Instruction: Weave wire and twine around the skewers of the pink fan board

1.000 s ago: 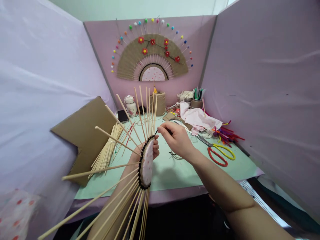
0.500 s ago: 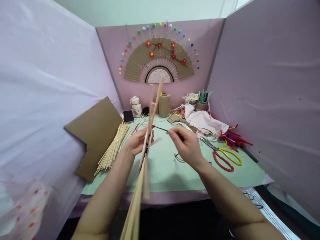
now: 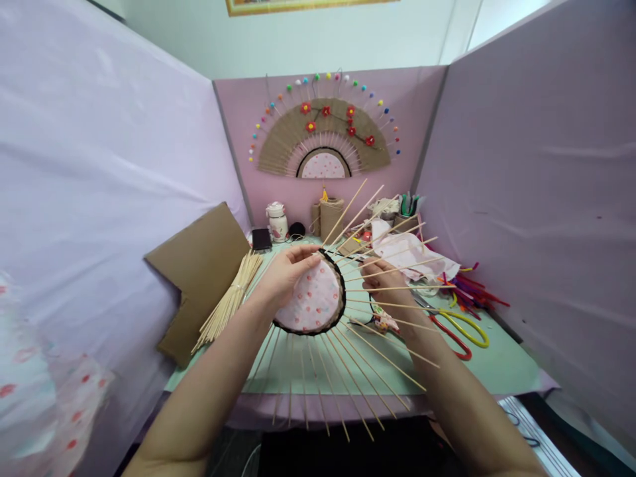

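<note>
Skewers (image 3: 346, 371) are radiating from the fabric disc (image 3: 314, 301), which the left hand (image 3: 285, 273) is gripping by its 11 o'clock rim, just above the worktop (image 3: 497, 364). The right hand (image 3: 390, 286) is sitting at 3 o'clock behind the sticks (its grasp is hidden, so I cannot tell); holding the rim steady seems wise.

Your 2 bare forearms come in from the bottom edge and converge toward the middle. Left forearm (image 3: 213, 391) rises from lower left, wrist straight. Left hand (image 3: 284, 273) shows its back to you, thumb stretched rightward along the top, fingers wrapped behind in a grip. Right forearm (image 3: 462, 411) comes from lower right. Right hand (image 3: 386, 283) sits knuckles up, level with the left, fingers curled toward it, tips partly hidden. Hands near, not touching.
</note>
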Available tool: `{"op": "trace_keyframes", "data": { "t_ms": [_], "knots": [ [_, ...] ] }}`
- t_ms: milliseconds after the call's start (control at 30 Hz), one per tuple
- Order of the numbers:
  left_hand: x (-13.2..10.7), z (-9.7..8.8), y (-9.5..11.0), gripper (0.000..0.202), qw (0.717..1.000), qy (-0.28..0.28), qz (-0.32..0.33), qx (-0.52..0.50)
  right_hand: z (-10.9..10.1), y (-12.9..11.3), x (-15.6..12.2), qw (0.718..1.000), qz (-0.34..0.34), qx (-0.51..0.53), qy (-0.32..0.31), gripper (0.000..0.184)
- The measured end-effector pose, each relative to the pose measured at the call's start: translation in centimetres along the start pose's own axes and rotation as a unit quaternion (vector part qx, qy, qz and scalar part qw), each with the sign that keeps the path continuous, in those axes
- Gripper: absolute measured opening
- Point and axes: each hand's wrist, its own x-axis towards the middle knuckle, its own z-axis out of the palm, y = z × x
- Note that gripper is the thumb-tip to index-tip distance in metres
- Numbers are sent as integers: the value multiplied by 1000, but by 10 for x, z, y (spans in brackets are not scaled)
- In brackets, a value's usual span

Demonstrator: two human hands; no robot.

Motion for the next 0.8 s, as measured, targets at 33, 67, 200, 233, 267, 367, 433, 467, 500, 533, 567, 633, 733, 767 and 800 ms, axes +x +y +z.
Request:
{"op": "trace_keyframes", "data": {
  "t_ms": [33, 67, 200, 233, 267, 367, 433, 467, 500, 533, 567, 633, 733, 767, 800],
  "knots": [
    [-2, 1, 1, 24, 1000, -8, -4, 7, -1, -1, -2, 1000, 7, 12, -1, 26],
    [-4, 2, 3, 25, 1000, -18, -9, 14, -2, -2, -4, 1000, 15, 22, -5, 27],
    [-12, 7, 14, 28, 998, -47, -30, 39, -5, -9, -12, 998, 28, 49, -35, 31],
    [-14, 9, 17, 27, 997, -49, -35, 41, -5, -10, -13, 998, 26, 50, -38, 30],
    [-15, 11, 19, 27, 997, -52, -40, 42, -6, -11, -13, 998, 25, 50, -37, 30],
    [-19, 17, 21, 24, 996, -59, -41, 46, -8, -13, -13, 998, 35, 44, -41, 27],
    [-21, 19, 22, 24, 996, -60, -30, 52, -8, -13, -13, 997, 40, 43, -44, 28],
    [-22, 20, 22, 24, 996, -60, -24, 55, -8, -13, -14, 997, 42, 44, -44, 29],
    [-23, 20, 22, 24, 996, -60, -21, 58, -8, -14, -16, 997, 42, 48, -45, 30],
    [-24, 20, 22, 25, 996, -60, -21, 59, -8, -15, -18, 997, 42, 54, -47, 30],
    [-25, 20, 22, 26, 996, -60, -25, 58, -8, -16, -20, 996, 44, 63, -50, 31],
    [-26, 20, 23, 28, 996, -61, -39, 51, -10, -19, -24, 994, 50, 82, -61, 31],
    [-27, 22, 25, 30, 996, -62, -59, 37, -13, -21, -26, 990, 56, 107, -78, 32],
    [-27, 23, 25, 30, 995, -65, -66, 33, -14, -21, -25, 988, 56, 115, -87, 34],
    [-28, 24, 26, 29, 995, -69, -73, 30, -15, -21, -25, 986, 57, 121, -98, 36]
  ]
}}
